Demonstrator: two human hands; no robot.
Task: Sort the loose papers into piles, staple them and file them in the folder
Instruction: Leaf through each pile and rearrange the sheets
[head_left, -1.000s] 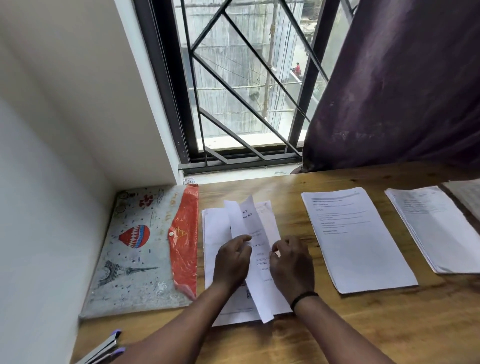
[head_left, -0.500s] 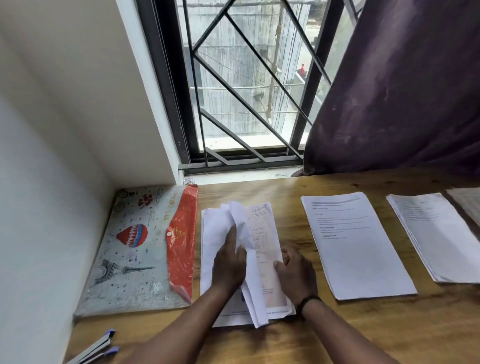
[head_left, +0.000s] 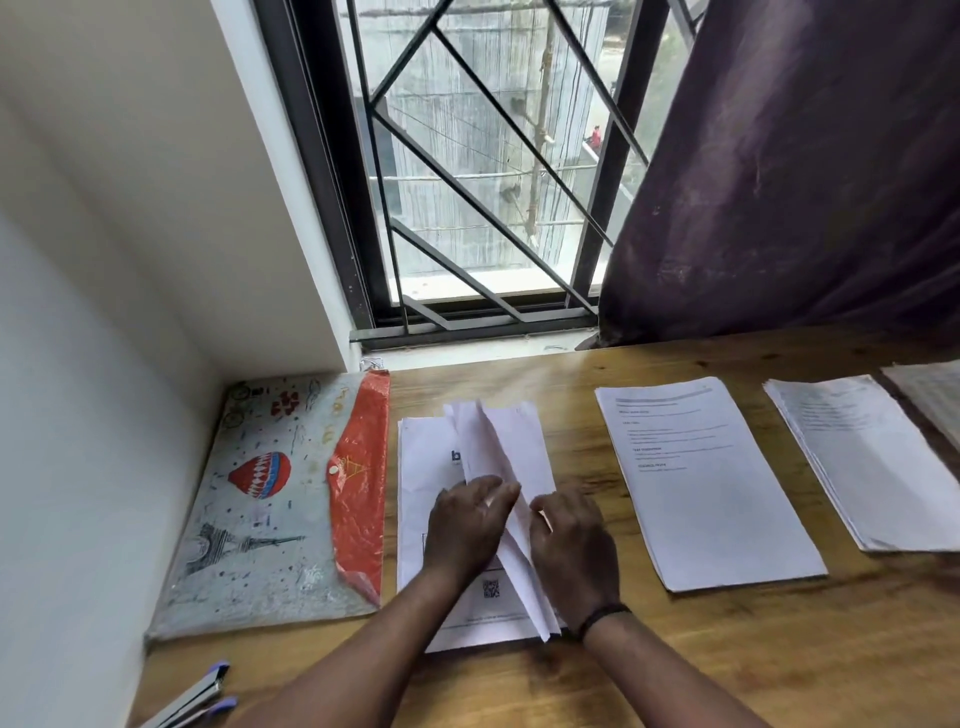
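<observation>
A pile of white printed papers (head_left: 423, 467) lies on the wooden desk in front of me. Several of its top sheets (head_left: 506, 441) stand up in a fan between my hands. My left hand (head_left: 465, 527) holds the fan from the left, fingertips against the sheets. My right hand (head_left: 574, 548), with a black band at the wrist, has its fingers curled on the fan's right side. Left of the pile lies the folder (head_left: 260, 499), grey with a balloon print and a red flap (head_left: 358, 483). The stapler (head_left: 195, 693), with purple tips, lies at the near left edge.
Right of my hands lie a second pile of papers (head_left: 711, 493), a third pile (head_left: 867, 462) and the corner of a fourth (head_left: 930, 397). A white wall borders the desk on the left. Behind are a barred window and a dark purple curtain (head_left: 805, 182).
More sheets have been turned up from the pile. The printed page seen half a second ago is now covered by the raised sheets, and my left hand has shifted right and down onto them.
</observation>
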